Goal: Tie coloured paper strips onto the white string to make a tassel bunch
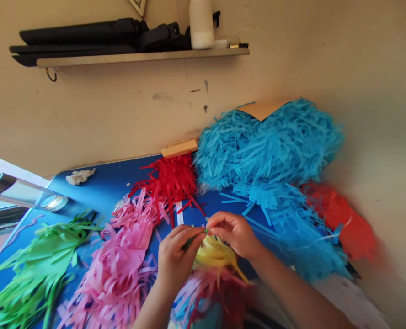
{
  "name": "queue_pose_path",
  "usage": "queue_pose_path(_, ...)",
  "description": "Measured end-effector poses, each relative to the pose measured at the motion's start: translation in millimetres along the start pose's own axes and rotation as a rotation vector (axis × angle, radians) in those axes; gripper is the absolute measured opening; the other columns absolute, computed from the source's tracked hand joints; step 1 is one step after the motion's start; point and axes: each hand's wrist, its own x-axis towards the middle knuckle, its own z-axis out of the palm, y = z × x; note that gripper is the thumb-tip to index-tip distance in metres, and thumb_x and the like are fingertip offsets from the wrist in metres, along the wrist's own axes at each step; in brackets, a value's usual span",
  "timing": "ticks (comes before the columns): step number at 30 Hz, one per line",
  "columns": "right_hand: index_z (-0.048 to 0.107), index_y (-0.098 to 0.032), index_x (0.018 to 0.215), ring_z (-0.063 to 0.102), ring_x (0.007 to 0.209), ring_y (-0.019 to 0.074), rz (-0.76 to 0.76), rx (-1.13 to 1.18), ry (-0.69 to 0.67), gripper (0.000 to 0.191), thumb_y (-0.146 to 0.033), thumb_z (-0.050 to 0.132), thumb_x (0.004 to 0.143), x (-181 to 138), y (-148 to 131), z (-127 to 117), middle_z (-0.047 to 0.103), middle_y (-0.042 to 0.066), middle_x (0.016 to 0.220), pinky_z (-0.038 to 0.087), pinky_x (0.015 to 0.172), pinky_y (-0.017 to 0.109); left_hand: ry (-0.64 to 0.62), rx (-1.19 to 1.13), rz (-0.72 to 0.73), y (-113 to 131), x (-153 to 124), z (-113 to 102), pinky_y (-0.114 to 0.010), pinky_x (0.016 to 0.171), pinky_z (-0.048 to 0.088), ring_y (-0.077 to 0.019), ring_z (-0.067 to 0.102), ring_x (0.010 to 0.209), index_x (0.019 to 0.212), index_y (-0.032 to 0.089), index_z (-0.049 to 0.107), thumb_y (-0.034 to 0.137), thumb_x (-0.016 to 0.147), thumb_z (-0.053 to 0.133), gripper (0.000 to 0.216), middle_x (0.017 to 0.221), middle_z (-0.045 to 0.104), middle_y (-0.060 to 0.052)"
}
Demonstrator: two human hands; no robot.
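My left hand (178, 251) and my right hand (235, 234) meet near the middle of the view, fingertips pinched on a small green bit of tissue paper (206, 231). Most of that green paper is hidden by the fingers. Just below the fingers is a yellow fringed tissue tassel (215, 252). Under it come pink, red and blue fringes (206, 297), partly blurred. Left of my hands lies a pile of pink fringed tissue paper (120, 256). A red fringed tissue bunch (175, 178) is beyond them.
Green fringed paper (41, 265) covers the left part of the blue table (103, 176). A clear bottle (28, 194) lies at the left edge. Against the wall rises a big blue fringe heap (268, 146), with red paper (343, 224) beside it. A shelf (137, 58) hangs above.
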Motion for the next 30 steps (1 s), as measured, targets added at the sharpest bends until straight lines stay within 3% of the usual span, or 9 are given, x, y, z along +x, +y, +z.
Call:
queue_pose_path(7,0.071,-0.024,0.085,0.065,0.082,0.0143,-0.05,-0.101,-0.002,0.004,-0.024,0.072,0.08,-3.1,2.5,-0.5,0.07,-0.001,0.084,0.051,0.079,0.026,-0.024,0.035,-0.005,3.6,1.1,-0.6,-0.017,0.062,0.051,-0.0101,0.066,0.066,0.081,0.02,0.072,0.017,0.084,0.065,0.008,0.075,0.071,-0.001)
queue_pose_path(16,0.069,-0.024,0.094,0.068,0.085,0.016,-0.191,-0.39,0.051,0.008,-0.023,0.068,0.085,-11.6,4.3,-2.1,0.072,0.001,0.089,0.052,0.08,0.027,-0.099,-0.161,-0.409,2.2,-2.9,7.7,-0.021,0.055,0.046,-0.0128,0.062,0.059,0.072,0.019,0.07,0.033,0.082,0.064,0.018,0.066,0.068,-0.001)
queue_pose_path(20,0.069,-0.024,0.095,0.068,0.089,0.0163,-0.312,-0.541,0.036,0.011,-0.018,0.063,0.087,-13.0,-3.8,0.9,0.073,0.002,0.093,0.052,0.082,0.028,-0.072,-0.097,-0.368,4.8,-3.6,9.6,-0.023,0.059,0.047,-0.0139,0.062,0.061,0.071,0.019,0.069,0.031,0.08,0.063,0.016,0.067,0.069,-0.001)
queue_pose_path(23,0.069,-0.025,0.092,0.068,0.089,0.0173,-0.316,-0.584,0.05,0.011,-0.017,0.063,0.087,-12.8,-8.1,2.3,0.073,0.003,0.092,0.052,0.081,0.029,-0.055,-0.081,-0.323,7.0,-3.2,8.8,-0.023,0.059,0.047,-0.014,0.063,0.061,0.071,0.019,0.07,0.029,0.08,0.064,0.014,0.067,0.069,-0.002)
queue_pose_path(30,0.071,-0.023,0.087,0.067,0.088,0.0172,-0.223,-0.392,0.047,0.007,-0.019,0.066,0.085,-13.1,-5.3,0.0,0.07,0.004,0.092,0.053,0.08,0.029,-0.068,-0.134,-0.318,5.0,-2.7,8.9,-0.022,0.057,0.048,-0.0135,0.063,0.06,0.073,0.019,0.071,0.029,0.081,0.064,0.014,0.067,0.07,-0.002)
